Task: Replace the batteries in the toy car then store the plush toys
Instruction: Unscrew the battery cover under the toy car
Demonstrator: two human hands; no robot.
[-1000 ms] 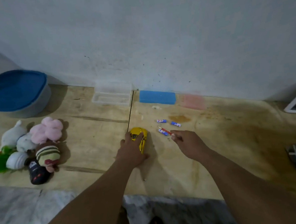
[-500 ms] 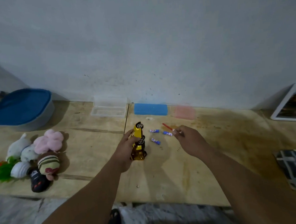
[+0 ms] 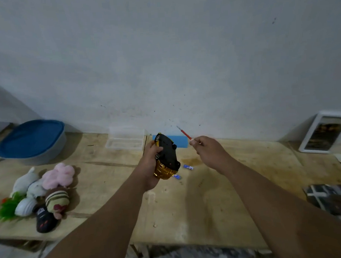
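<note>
My left hand [image 3: 150,166] grips the yellow toy car [image 3: 166,156], lifted off the wooden board and turned so its black underside and wheels face me. My right hand [image 3: 210,153] pinches a small red-handled screwdriver [image 3: 184,133], its tip pointing up and left, a short way right of the car. Two blue batteries [image 3: 188,167] lie on the board just below the car. A heap of plush toys [image 3: 40,194] lies at the left: pink, white, striped brown, green and black ones.
A blue-lidded grey bin [image 3: 31,142] stands at the back left. A clear plastic tray [image 3: 125,140] and a blue sponge [image 3: 181,141] lie against the wall. A white-framed picture [image 3: 323,132] leans at the right. Dark patterned cloth [image 3: 329,196] lies at the right edge.
My left hand has lifted the car from the board and turned it underside up. My right hand has picked up the screwdriver and raised it. The camera has tilted upward.
</note>
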